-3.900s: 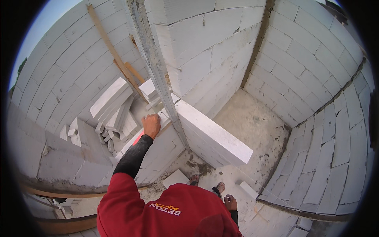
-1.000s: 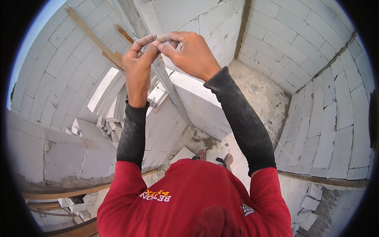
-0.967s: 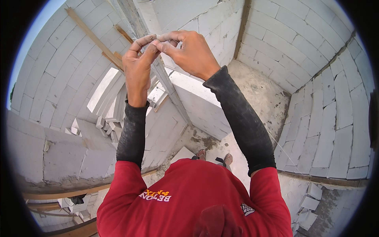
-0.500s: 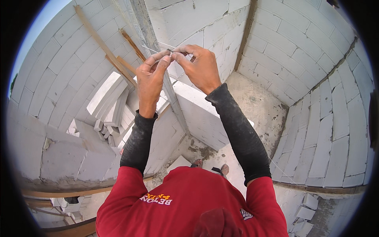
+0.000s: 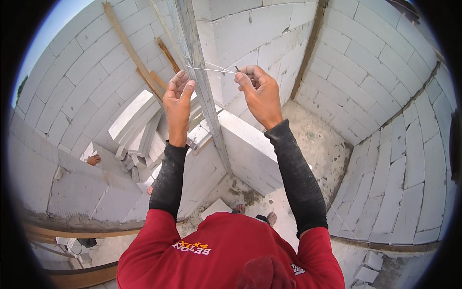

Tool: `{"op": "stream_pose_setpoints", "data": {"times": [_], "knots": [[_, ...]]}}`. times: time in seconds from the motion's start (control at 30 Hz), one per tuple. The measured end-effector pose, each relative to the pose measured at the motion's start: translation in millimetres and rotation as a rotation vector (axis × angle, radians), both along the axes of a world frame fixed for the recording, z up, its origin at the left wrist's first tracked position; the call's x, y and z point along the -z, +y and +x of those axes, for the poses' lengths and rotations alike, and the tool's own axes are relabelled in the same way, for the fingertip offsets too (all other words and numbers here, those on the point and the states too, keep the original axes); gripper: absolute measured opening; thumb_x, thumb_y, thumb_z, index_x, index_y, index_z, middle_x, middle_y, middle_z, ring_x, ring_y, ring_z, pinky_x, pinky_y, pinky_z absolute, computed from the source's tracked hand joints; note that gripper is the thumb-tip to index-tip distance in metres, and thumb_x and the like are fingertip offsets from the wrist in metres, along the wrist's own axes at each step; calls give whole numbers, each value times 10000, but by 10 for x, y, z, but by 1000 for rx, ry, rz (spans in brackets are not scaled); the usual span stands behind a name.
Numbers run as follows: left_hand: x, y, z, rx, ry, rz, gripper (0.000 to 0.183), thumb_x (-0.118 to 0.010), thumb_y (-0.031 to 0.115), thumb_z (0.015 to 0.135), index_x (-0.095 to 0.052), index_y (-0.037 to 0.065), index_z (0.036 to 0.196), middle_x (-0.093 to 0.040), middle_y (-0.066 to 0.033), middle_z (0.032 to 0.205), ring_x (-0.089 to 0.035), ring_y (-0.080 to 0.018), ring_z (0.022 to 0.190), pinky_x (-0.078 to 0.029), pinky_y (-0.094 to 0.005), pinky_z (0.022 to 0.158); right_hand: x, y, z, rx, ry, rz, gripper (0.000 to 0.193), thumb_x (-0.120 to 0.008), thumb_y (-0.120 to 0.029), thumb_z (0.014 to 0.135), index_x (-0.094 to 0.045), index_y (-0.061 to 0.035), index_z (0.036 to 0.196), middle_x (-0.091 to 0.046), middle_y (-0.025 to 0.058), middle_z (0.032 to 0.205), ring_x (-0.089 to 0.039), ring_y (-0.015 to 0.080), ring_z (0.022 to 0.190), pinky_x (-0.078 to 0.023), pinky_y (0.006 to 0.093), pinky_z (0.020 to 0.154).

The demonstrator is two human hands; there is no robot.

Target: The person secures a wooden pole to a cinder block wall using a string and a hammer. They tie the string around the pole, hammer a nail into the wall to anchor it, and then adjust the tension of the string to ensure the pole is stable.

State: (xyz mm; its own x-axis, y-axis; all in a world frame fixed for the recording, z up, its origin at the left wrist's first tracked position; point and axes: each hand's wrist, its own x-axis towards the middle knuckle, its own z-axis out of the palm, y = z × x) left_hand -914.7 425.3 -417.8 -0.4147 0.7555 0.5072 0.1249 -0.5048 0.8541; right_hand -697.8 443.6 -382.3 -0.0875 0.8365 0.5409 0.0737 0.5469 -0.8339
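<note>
My right hand (image 5: pixel 261 94) pinches a small dark nail (image 5: pixel 237 69) with white string (image 5: pixel 214 69) attached. Pulled taut, the string runs leftward from it and passes around an upright grey metal post (image 5: pixel 196 62). On the post's left side, my left hand (image 5: pixel 179 103) holds nothing; its fingers are loosely curled and apart from the thumb, close to the string's bend. Both hands are raised above a low wall of white blocks (image 5: pixel 250 139) that meets the post.
White block walls (image 5: pixel 370 53) surround me. Left of the post lie stacked blocks (image 5: pixel 137 120) and leaning wooden planks (image 5: pixel 126 45). Another person's hand (image 5: pixel 93 160) shows by the left wall. A thin line (image 5: pixel 339 216) slants at the right. My feet (image 5: pixel 272 218) stand on the concrete floor.
My hands were together at the string and nail; now they are apart. The right has moved right with the nail, drawing the string around the post. The left has let go. Another person's hand has appeared.
</note>
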Motion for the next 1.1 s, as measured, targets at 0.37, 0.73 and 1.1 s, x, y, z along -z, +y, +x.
{"op": "stream_pose_setpoints", "data": {"times": [0.37, 0.73, 1.1], "knots": [[-182, 391, -330, 122, 52, -79, 701, -824, 282, 877, -545, -109, 1388, -673, -232, 1253, -660, -255, 1155, -500, -340, 1028, -99, 221, 88, 12, -89, 63, 276, -653, -253, 962, -718, 7, 1031, -735, 109, 857, -690, 197, 745, -533, 330, 702], [-232, 400, -240, 224, -60, -22, 742, -756, 177, 949, -361, -145, 1489, -577, -228, 1397, -597, -270, 1268, -453, -370, 1113, -73, 404, 9, -13, -285, 34, 364, -658, -330, 977, -708, 1, 1121, -696, 111, 946, -658, 170, 801, -525, 307, 762], [-332, 353, -303, 281, -43, -1, 756, -754, 113, 937, -325, -157, 1498, -562, -257, 1408, -608, -265, 1257, -484, -349, 1078, -73, 361, -114, -259, -171, -168, 344, -639, -270, 964, -680, 30, 1127, -700, 183, 1091, -649, 266, 1021, -493, 362, 933]]}}
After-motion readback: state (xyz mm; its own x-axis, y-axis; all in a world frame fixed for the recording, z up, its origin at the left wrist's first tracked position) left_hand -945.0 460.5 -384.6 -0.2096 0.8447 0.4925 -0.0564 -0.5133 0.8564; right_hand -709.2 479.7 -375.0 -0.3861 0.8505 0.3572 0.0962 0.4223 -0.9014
